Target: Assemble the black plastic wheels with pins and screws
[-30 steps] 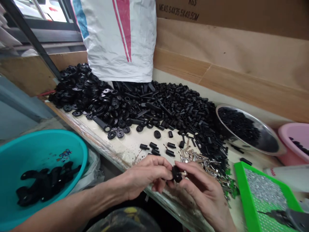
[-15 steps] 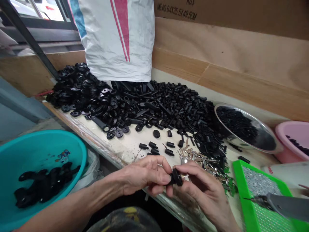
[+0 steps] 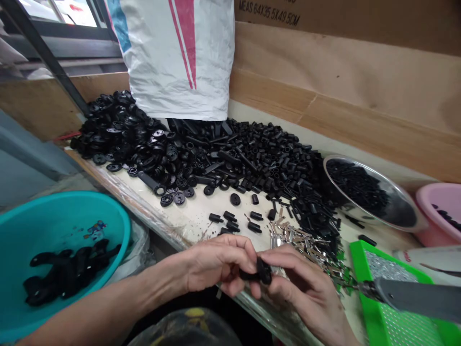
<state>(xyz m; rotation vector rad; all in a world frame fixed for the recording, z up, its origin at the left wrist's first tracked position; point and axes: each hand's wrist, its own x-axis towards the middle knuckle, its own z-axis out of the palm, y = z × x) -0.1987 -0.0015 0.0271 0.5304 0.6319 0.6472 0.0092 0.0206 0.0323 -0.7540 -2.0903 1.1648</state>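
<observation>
Over the table's front edge, my left hand (image 3: 223, 262) and my right hand (image 3: 302, 283) meet around a small black plastic part (image 3: 264, 271). Fingers of both hands pinch it, and they cover much of its shape. A round, disc-like end shows between the fingertips, with a narrower piece running toward the left palm. Just beyond the hands lie several short black cylindrical knobs (image 3: 232, 226) with thin pins. Thin metal strips (image 3: 306, 240) are scattered beside my right hand.
Heaped black parts (image 3: 266, 158) cover the back of the table. A teal basin (image 3: 122, 226) with black pieces stands left. To the right are a steel bowl (image 3: 406, 223), a pink tub (image 3: 428, 202), a green tray (image 3: 360, 269) of small screws and a grey power screwdriver (image 3: 414, 295).
The black part has turned between my fingers, and more of its narrow piece shows at the left. The power screwdriver has shifted left and up in view.
</observation>
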